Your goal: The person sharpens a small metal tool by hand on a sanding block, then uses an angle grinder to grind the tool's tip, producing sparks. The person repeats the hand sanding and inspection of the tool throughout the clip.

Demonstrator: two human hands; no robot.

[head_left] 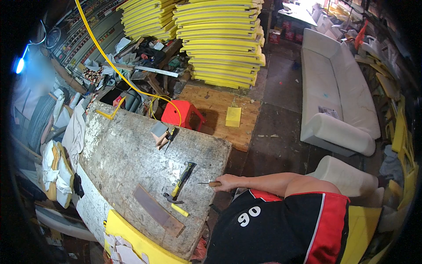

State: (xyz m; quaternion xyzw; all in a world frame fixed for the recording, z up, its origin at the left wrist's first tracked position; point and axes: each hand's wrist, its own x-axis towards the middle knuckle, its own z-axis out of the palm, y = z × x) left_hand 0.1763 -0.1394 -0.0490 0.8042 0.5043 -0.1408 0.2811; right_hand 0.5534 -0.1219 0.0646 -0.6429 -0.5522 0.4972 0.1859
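Observation:
My right hand (225, 182) is closed around a small tool with a brown wooden handle (215, 184) and a thin metal end pointing left, over the worktable's (118, 167) right edge. Nearest to it on the tabletop lies a claw hammer (179, 184) with a black and yellow handle. Just below the hammer head is a short yellow stick (180, 210). A flat grey-brown strip (156, 207) lies farther left. Toward the far edge rests a screwdriver-like tool (170, 140) with a black and yellow handle, beside a grey and tan block (160, 133). My left hand is out of view.
Beyond the table stand a red plastic stool (178, 113) and tall stacks of yellow foam-edged panels (222, 44). A yellow hose (110, 61) hangs across the far left. A pale sofa (325, 92) stands at right. Yellow foam (127, 233) lines the table's near edge.

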